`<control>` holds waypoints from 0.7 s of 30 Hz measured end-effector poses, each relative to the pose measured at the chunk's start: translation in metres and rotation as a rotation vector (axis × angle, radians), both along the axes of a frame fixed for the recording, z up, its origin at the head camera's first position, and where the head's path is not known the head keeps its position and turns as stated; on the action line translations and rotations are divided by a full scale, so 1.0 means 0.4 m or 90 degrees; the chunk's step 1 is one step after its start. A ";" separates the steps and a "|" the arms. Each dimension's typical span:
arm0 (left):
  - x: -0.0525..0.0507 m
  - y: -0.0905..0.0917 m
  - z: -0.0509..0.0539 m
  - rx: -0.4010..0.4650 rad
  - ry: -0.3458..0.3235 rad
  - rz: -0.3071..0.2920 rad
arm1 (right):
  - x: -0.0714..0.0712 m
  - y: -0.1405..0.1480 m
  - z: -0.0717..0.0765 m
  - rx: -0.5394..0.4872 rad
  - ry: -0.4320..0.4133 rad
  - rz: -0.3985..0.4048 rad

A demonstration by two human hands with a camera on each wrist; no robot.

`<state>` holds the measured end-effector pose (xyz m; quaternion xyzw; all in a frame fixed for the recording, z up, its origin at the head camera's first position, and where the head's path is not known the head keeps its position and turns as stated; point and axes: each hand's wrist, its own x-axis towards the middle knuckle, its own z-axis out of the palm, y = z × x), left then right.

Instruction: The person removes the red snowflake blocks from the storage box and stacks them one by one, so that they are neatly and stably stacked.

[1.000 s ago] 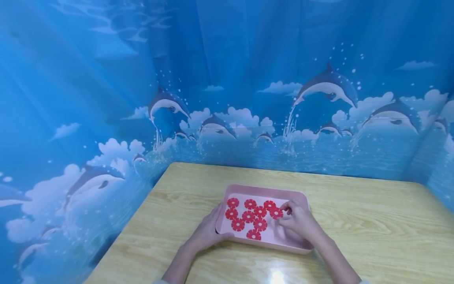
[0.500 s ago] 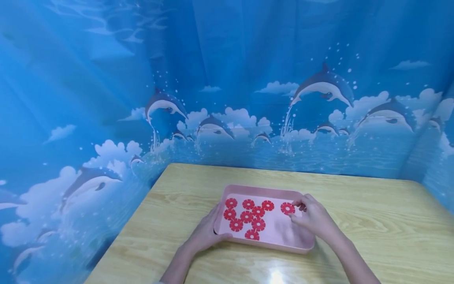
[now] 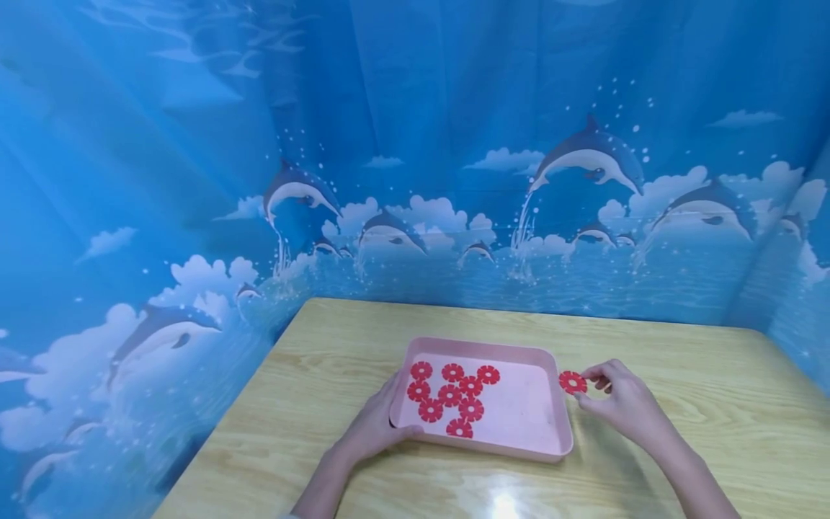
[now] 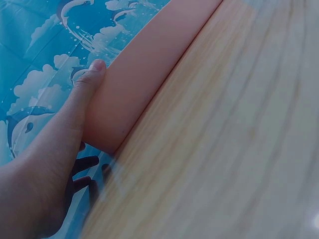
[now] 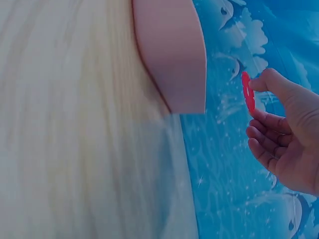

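A pink tray (image 3: 525,411) lies on the wooden table with several red notched discs (image 3: 470,409) on its left half. My left hand (image 3: 375,427) grips the tray's left end, thumb over the near rim; in the left wrist view that hand (image 4: 65,129) is at the tray's corner (image 4: 129,89). Just past the tray's right rim, my right hand (image 3: 622,400) pinches one red disc (image 3: 573,382) between thumb and index finger. The right wrist view shows this disc (image 5: 247,92) edge-on in the fingertips of the right hand (image 5: 291,129), clear of the tray wall (image 5: 174,59).
The wooden table (image 3: 713,404) extends around the tray on all sides. Behind it and to the left hangs a blue curtain (image 3: 415,144) printed with dolphins and clouds.
My right hand has moved right with one red disc, from among the others inside the tray to beyond its right rim. My left hand has kept its grip on the tray.
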<state>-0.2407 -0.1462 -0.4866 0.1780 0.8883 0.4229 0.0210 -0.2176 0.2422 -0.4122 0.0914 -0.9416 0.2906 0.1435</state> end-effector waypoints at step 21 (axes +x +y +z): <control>-0.006 -0.002 -0.007 -0.002 0.006 -0.011 | 0.035 0.138 -0.125 0.003 0.079 -0.065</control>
